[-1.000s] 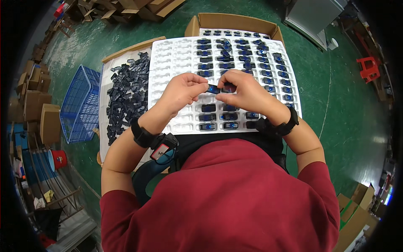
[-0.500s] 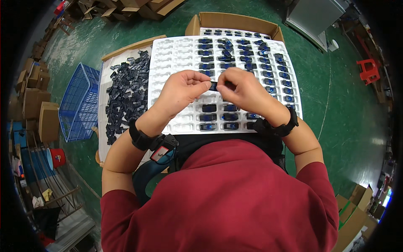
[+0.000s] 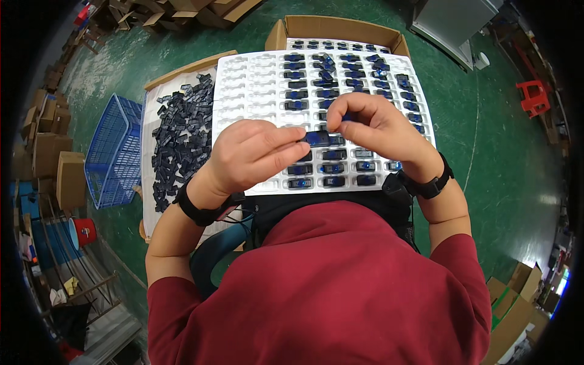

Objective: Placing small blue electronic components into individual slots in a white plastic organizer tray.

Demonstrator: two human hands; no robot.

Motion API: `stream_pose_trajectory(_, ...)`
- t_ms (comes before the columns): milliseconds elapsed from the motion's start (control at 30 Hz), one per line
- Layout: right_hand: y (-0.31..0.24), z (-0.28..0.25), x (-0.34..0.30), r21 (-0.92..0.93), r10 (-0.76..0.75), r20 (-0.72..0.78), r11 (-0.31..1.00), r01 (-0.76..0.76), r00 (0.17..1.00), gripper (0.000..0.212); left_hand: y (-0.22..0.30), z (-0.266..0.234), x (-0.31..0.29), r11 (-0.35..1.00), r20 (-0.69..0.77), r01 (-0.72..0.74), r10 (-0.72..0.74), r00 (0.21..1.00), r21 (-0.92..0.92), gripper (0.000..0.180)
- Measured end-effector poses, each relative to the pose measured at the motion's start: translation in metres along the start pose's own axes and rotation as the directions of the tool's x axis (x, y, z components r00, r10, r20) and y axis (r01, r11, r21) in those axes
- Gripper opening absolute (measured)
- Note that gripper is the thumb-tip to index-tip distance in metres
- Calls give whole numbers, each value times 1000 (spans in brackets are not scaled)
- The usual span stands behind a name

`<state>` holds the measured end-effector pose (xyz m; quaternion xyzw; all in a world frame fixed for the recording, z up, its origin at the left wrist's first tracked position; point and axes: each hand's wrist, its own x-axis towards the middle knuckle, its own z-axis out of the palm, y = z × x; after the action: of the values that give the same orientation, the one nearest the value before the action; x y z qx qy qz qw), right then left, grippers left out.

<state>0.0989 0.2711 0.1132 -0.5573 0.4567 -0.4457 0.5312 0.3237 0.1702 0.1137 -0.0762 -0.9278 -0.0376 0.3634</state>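
Note:
My left hand point(image 3: 255, 152) pinches a small dark blue-black rectangular plastic part point(image 3: 317, 139) between thumb and fingers, level above a white moulded tray point(image 3: 233, 97). Just beyond the part's right end is my right hand point(image 3: 384, 129), its index finger and thumb curled with their tips nearly together. Whatever those tips may hold is too small to make out. Similar dark parts point(image 3: 333, 168) lie in the tray's middle and right pockets, some stacked crosswise near the far side. The left columns of pockets hold none. My hands hide part of the tray's middle.
Left of the tray, a heap of loose dark parts point(image 3: 182, 128) lies on a white-lined surface. A blue plastic basket point(image 3: 115, 149) stands farther left. Behind the tray is an open carton point(image 3: 340, 27) with another filled tray. A red stool point(image 3: 533, 98) is at far right.
Both hands were close together over the part. The left hand has come nearer and turned, exposing more of the part; the right hand has shifted right, its fingers less tightly curled.

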Motion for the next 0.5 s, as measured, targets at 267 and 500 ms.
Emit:
stream_pose_trajectory(267,-7,2,3,-240,-37,86,969,57,996,14,3,2,3,997,10,-77,77,997,10,22)
stream_pose_trajectory(500,-7,3,1,-408,-186,80,890,202,979,9,3,6,4,995,11,-99,99,995,32,19)
